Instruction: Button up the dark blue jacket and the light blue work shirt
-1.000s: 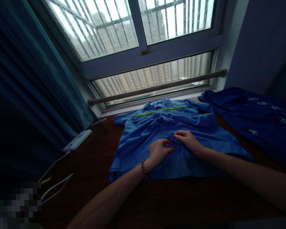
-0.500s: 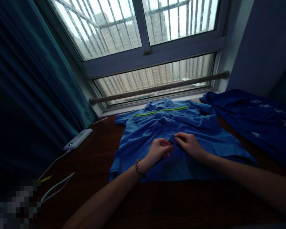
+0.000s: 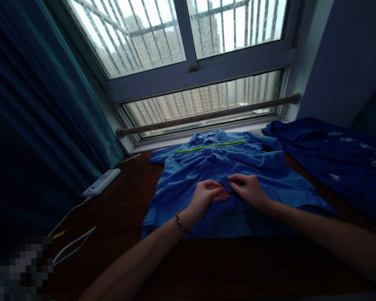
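Observation:
A blue short-sleeved shirt (image 3: 253,167) with a bright yellow-green stripe across its chest lies spread front side up, its collar toward the window. Both my hands are at the front opening, below the middle of the shirt. My left hand (image 3: 207,194), with a braided bracelet on the wrist, has its fingers closed at the edge of the front placket. Just right of it, my right hand (image 3: 249,190) pinches a raised bit of the same placket between thumb and forefinger. Any button between the fingertips is too small and dark to make out.
The shirt rests on a dark brown wooden surface (image 3: 119,217). A darker blue garment (image 3: 319,154) with white print lies at the right. On the left are a white power bank (image 3: 102,182) with a cable and a loop of white cord (image 3: 73,244). A rail (image 3: 213,114) crosses before the window.
My left hand's fingers have come in closer to the placket and curled more tightly. My right hand stays almost in place, still pinching the cloth.

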The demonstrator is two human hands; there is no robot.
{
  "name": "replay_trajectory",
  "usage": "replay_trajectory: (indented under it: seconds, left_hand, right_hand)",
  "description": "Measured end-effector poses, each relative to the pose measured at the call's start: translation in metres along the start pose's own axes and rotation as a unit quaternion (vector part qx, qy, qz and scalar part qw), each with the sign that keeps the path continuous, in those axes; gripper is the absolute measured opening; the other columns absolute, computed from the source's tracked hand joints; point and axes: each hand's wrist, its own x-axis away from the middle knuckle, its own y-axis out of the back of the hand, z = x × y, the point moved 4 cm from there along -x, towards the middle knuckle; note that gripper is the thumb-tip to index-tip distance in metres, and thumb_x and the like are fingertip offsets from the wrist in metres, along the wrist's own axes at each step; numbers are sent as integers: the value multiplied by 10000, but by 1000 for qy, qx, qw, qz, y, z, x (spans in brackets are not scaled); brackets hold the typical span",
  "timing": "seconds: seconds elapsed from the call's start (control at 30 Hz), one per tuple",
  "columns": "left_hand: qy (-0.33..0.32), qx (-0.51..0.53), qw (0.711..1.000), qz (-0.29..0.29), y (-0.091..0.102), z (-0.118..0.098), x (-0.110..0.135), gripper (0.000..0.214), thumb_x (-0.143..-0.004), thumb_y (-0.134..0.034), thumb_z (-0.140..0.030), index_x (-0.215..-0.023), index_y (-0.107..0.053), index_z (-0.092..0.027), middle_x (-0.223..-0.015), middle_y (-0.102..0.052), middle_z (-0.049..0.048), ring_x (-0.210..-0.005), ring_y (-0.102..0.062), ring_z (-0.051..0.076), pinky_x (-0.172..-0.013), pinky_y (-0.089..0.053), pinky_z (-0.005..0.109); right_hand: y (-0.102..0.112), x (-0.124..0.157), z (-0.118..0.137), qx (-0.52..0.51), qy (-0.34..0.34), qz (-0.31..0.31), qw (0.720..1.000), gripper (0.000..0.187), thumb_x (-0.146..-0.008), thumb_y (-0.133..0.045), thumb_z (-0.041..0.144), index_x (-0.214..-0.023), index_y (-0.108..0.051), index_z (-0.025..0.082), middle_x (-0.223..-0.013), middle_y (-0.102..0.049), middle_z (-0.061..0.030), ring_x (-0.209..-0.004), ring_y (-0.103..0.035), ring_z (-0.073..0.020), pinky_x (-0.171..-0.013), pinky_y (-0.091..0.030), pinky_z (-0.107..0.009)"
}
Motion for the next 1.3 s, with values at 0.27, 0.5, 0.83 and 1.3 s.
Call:
replay_trajectory:
  seconds: [0.27, 0.5, 0.83, 1.3]
  left_hand:
    - [-1, -21, 999, -24, 1, -1, 0, 197, -635, -676, -172, -757, -540, -96, -669, -656, 98, -642, -650, 200, -620, -526, 287]
    - [6, 2, 999, -45, 1, 0, 1, 239, -600, -698, -156, -753, -524, -102, -676, -648, 87, -613, -641, 180, -594, -519, 271]
    - [4, 112, 992, -52, 7, 2, -3, 231, -630, -659, -167, -788, -492, -142, -655, -567, -1, -573, -582, 106, -561, -487, 231]
    - [-24, 79, 995, -53, 7, -1, -4, 301, -615, -699, -263, -773, -471, -147, -641, -525, -28, -585, -544, 83, -573, -471, 221]
  right_hand:
    - [-2, 4, 3, 30, 26, 3, 999, 156, -744, -531, 238, -826, -659, 202, -766, -675, -16, -666, -607, -158, -627, -451, -270]
    - [-3, 9, 13, 53, 145, 17, 988, 170, -772, -502, 201, -838, -658, 193, -817, -658, -45, -763, -592, -160, -698, -453, -285]
    - [-10, 19, 23, 170, 300, 41, 938, 183, -797, -490, 196, -881, -652, 203, -942, -595, -80, -843, -537, -174, -725, -456, -325]
    - [-8, 20, 31, 204, 317, 42, 925, 221, -825, -456, 185, -976, -618, 187, -1014, -588, -98, -930, -532, -184, -776, -470, -333]
